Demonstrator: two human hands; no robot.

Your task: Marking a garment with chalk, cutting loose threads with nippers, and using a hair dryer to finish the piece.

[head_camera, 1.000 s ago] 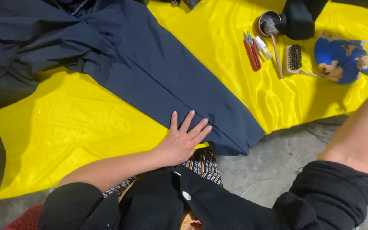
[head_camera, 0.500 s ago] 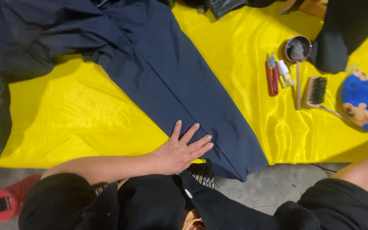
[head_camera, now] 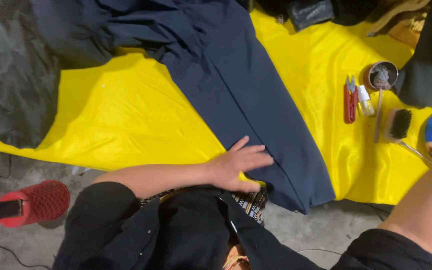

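The navy garment [head_camera: 246, 100] lies flat across the yellow satin cloth [head_camera: 126, 120]; the left hand [head_camera: 238, 165] rests on its lower edge, fingers spread, gripping nothing. The right hand is out of view. The fabric looks soft, light and likely to slide on the satin; take hold at hem or seam.

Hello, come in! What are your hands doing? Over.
Left hand flat on navy cloth. Right hand out of view. Brush and red snips lie aside, untouched.

Open yellow cloth [head_camera: 126, 120] left of the navy garment [head_camera: 246, 95] gives free passage; right of it, red snips [head_camera: 349, 100], small bottle [head_camera: 365, 101] and brush [head_camera: 397, 125] crowd the way, possibly touching.
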